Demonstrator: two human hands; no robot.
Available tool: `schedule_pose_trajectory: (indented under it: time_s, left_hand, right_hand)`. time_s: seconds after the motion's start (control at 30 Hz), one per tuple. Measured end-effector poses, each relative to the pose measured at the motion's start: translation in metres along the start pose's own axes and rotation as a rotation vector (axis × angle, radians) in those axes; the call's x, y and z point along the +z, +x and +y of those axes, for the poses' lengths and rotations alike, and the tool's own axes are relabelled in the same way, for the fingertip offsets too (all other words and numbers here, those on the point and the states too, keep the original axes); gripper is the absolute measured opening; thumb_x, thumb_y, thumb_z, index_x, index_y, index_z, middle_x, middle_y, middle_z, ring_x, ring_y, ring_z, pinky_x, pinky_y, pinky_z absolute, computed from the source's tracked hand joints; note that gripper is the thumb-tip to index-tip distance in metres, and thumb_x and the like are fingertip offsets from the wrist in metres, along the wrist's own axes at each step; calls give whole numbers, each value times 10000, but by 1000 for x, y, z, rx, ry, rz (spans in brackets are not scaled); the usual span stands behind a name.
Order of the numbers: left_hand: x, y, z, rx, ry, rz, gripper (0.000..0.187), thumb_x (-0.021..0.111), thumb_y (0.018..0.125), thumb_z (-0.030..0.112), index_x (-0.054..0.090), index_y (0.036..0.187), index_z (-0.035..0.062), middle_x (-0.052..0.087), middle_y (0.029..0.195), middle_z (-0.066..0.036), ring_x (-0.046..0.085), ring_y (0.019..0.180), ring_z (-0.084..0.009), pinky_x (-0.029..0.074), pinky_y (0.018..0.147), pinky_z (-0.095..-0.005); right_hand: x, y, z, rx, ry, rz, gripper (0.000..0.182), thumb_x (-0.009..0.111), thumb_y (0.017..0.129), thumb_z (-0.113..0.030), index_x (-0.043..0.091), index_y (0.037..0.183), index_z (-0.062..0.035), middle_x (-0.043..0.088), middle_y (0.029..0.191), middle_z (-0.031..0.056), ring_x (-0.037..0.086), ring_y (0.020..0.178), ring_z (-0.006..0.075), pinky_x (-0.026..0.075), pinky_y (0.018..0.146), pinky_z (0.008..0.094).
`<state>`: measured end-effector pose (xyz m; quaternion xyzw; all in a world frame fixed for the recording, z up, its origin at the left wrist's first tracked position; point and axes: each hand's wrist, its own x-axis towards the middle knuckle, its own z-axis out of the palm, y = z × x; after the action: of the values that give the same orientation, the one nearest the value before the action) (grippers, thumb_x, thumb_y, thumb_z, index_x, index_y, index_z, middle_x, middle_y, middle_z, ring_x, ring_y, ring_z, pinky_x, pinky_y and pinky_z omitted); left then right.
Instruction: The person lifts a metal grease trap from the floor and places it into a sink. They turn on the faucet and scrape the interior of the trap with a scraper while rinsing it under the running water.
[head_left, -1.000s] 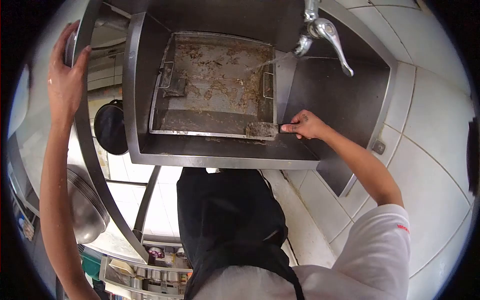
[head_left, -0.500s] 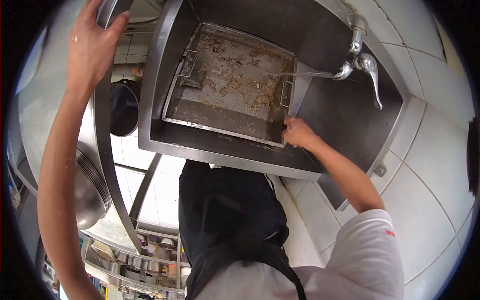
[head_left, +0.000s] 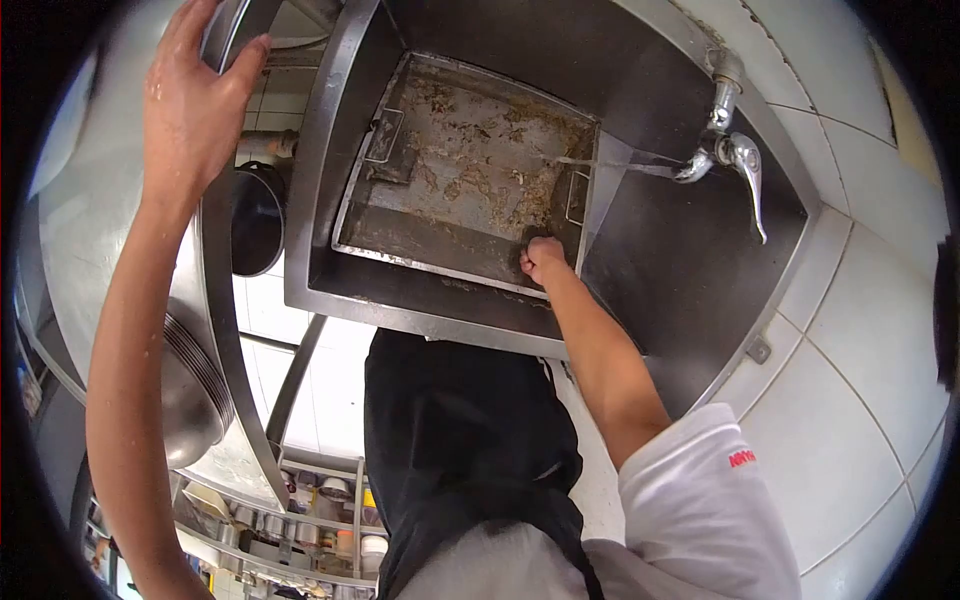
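Note:
A square metal tray (head_left: 400,228) with wire handles lies in the steel sink, its bottom covered with wet brown food scraps. My right hand (head_left: 543,259) is closed in a fist over the tray's near right corner. Whatever its fingers hold, if anything, is hidden. Water runs from the tap (head_left: 705,160) in a thin stream into the tray. My left hand (head_left: 195,95), wet with drops, rests on the edge of the steel counter (head_left: 212,240), thumb spread away from the fingers.
The sink (head_left: 420,315) has a raised steel rim. A dark bucket (head_left: 258,220) stands between sink and counter. Stacked metal bowls (head_left: 190,400) sit beneath the counter top. Behind, a shelf (head_left: 320,520) holds several containers. White tiles (head_left: 860,350) cover the right wall.
My right hand has moved left from the tray's right corner to inside its near edge. My left hand stays on the counter edge. The view has shifted slightly.

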<state>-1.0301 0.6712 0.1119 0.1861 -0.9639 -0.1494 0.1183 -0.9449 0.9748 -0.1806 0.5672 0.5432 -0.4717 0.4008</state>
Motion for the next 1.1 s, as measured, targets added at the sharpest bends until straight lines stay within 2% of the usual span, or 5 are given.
schedule_pose_trajectory:
  time_s: [0.13, 0.57, 0.97, 1.03, 1.1]
  left_hand:
    - [21, 10, -62, 255, -134, 16, 421, 532, 759, 155, 430, 1167, 161, 378, 1239, -80, 374, 1133, -223, 294, 949, -362]
    - [22, 13, -69, 262, -52, 21, 400, 543, 732, 160, 471, 1126, 173, 417, 1201, -72, 412, 1097, -249, 338, 917, -373]
    - [23, 12, -72, 229, -58, -14, 416, 536, 746, 160, 448, 1150, 201, 395, 1224, -56, 424, 1084, -245, 348, 913, -374]
    - [23, 11, -73, 235, 4, -8, 418, 537, 744, 162, 447, 1151, 200, 395, 1224, -55, 419, 1090, -241, 348, 912, -379]
    - [23, 12, -70, 223, -21, -9, 421, 539, 742, 162, 447, 1151, 200, 394, 1225, -54, 418, 1090, -240, 349, 911, -381]
  right_hand:
    - [0, 32, 12, 117, 288, 72, 94, 334, 781, -62, 360, 692, -52, 393, 554, 84, 353, 383, 148, 242, 312, 241]
    - [27, 43, 11, 171, 802, -20, 172, 277, 851, -154, 345, 736, -45, 388, 556, 51, 338, 384, 129, 241, 329, 230]
    - [41, 83, -4, -46, 672, 99, 177, 362, 850, -194, 388, 761, -43, 431, 564, 53, 412, 434, 136, 314, 344, 256]
    - [43, 88, 5, -265, 97, 283, 141, 390, 826, -164, 405, 794, -27, 450, 566, 72, 442, 444, 150, 333, 344, 265]
    - [45, 50, -4, -282, -25, 242, 116, 384, 813, -137, 404, 800, -24, 447, 557, 77, 442, 441, 161, 333, 345, 275]
